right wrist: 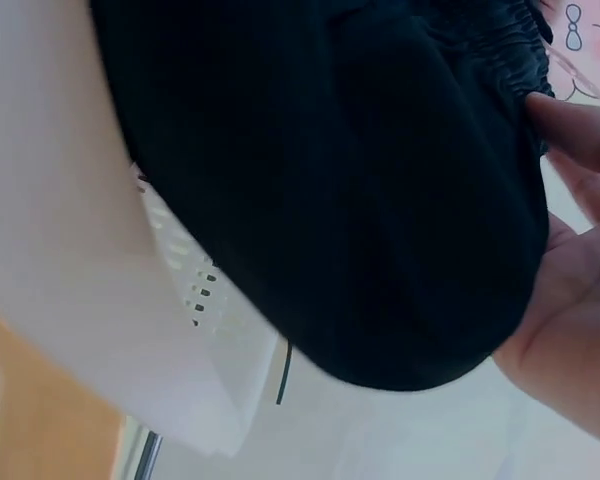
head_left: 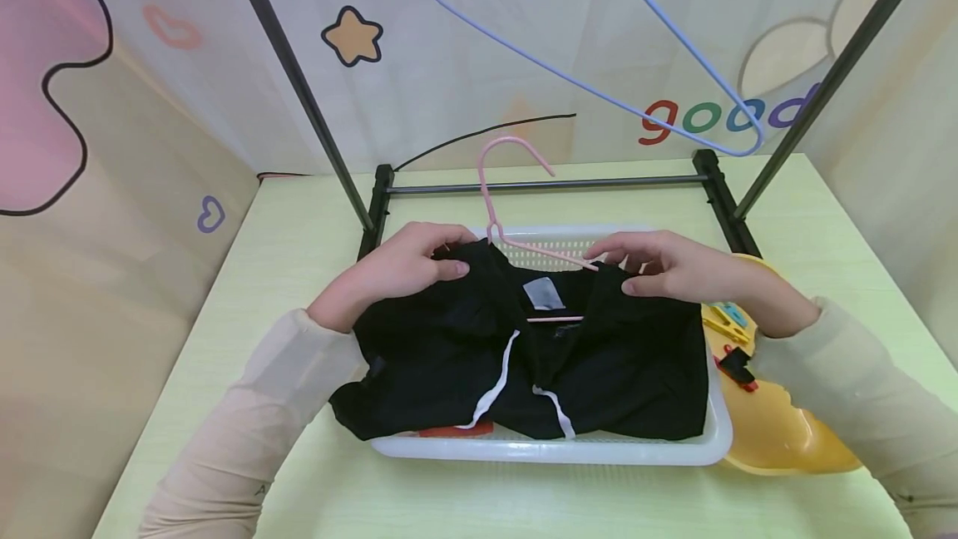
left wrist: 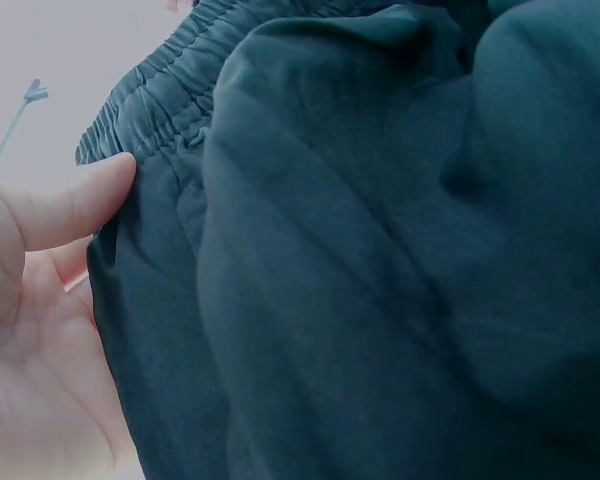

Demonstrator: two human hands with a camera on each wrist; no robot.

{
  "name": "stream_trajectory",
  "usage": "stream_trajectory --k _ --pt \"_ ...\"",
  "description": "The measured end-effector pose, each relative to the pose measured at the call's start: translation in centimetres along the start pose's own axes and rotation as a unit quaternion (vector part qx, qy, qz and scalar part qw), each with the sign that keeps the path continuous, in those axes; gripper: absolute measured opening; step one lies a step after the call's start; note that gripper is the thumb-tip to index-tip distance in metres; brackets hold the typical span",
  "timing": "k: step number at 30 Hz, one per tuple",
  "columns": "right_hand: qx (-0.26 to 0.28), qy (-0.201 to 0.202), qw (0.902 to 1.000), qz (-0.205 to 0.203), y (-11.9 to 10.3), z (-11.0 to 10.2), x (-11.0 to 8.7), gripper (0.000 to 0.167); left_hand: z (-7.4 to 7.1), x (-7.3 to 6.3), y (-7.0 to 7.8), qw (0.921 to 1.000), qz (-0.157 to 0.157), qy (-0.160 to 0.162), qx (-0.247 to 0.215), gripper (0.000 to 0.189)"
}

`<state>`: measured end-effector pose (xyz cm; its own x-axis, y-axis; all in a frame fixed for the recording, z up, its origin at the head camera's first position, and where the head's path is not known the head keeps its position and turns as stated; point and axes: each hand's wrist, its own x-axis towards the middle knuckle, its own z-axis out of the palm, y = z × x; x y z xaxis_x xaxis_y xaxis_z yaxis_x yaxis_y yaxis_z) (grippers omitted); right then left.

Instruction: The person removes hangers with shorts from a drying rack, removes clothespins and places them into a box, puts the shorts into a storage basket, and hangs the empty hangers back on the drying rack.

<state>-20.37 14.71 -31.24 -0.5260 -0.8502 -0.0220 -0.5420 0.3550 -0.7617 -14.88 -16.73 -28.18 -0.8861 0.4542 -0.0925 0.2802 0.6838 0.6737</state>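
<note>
A pair of black shorts (head_left: 449,339) with an elastic waistband (left wrist: 150,105) and white drawstrings (head_left: 494,381) is held up over a white basket (head_left: 554,454). My left hand (head_left: 400,269) pinches the waistband at its left, thumb on the near side. At the right of the waistband my right hand (head_left: 674,269) grips the cloth between thumb and fingers. A pink hanger (head_left: 490,190) stands partly inside the waist, its hook above the shorts and a length of its bar showing below the pale label (head_left: 543,294). The rest of the hanger is hidden by cloth.
Something red (head_left: 456,431) lies in the basket under the shorts. On the right, a yellow tray (head_left: 793,439) holds clips (head_left: 729,323). A black rack (head_left: 554,186) rises behind the basket, with a blue hanger (head_left: 569,77) high in front of the printed curtain.
</note>
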Motion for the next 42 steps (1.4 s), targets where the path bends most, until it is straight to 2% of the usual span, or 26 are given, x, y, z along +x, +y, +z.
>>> stream_trajectory --k 9,15,22,34,42 --pt "-0.001 0.003 0.9997 -0.024 0.6 0.5 -0.2 0.034 0.2 -0.2 -0.4 0.9998 -0.003 -0.007 -0.020 0.022" --pt "0.009 0.008 0.9996 -0.026 1.2 0.6 -0.9 0.031 0.2 -0.4 -0.7 0.9990 -0.017 -0.015 -0.038 0.026" --pt "0.018 0.024 0.9994 -0.019 1.9 0.5 -1.9 0.028 0.2 -0.5 -1.3 0.9982 -0.017 -0.006 -0.057 0.026" --pt "0.018 0.073 0.9971 0.013 3.3 0.5 -3.7 0.030 0.1 -0.7 -1.8 0.9939 -0.033 -0.013 -0.104 0.025" --pt "0.029 0.113 0.9927 -0.032 4.3 0.6 -4.5 0.034 -0.1 -1.0 -1.8 0.9918 -0.026 -0.010 -0.125 0.023"
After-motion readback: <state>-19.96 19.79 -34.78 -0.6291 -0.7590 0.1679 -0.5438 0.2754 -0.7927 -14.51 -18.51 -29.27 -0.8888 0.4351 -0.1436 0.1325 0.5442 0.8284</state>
